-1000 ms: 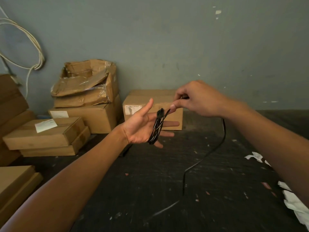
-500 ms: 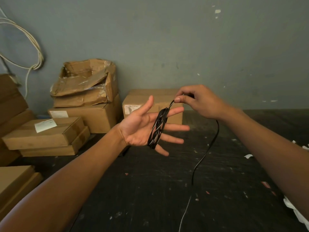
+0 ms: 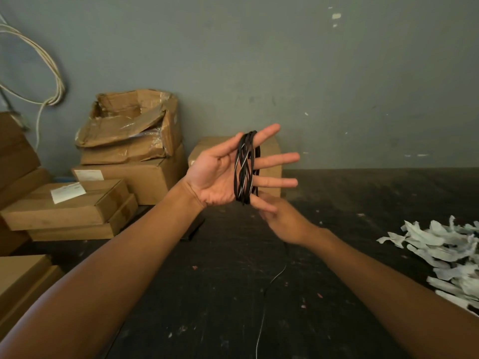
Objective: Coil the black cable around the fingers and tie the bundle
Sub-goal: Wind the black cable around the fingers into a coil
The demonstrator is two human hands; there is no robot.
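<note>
L hand palm up, fingers straight & spread, black cable coiled round all four. R hand just below the coil, blurred; can't tell its grip. Loose cable end trails nearer over dark tabletop. Cardboard boxes far left, white paper scraps right.

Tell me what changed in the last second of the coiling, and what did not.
The right hand swung from above the left hand's fingertips down to below them, carrying the black cable round for another turn; it is motion-blurred, so its grip is unclear. The cable's loose tail now trails lower across the dark table. The left hand stayed up, palm open, fingers spread, with the coil around them. The cardboard boxes did not move.
</note>
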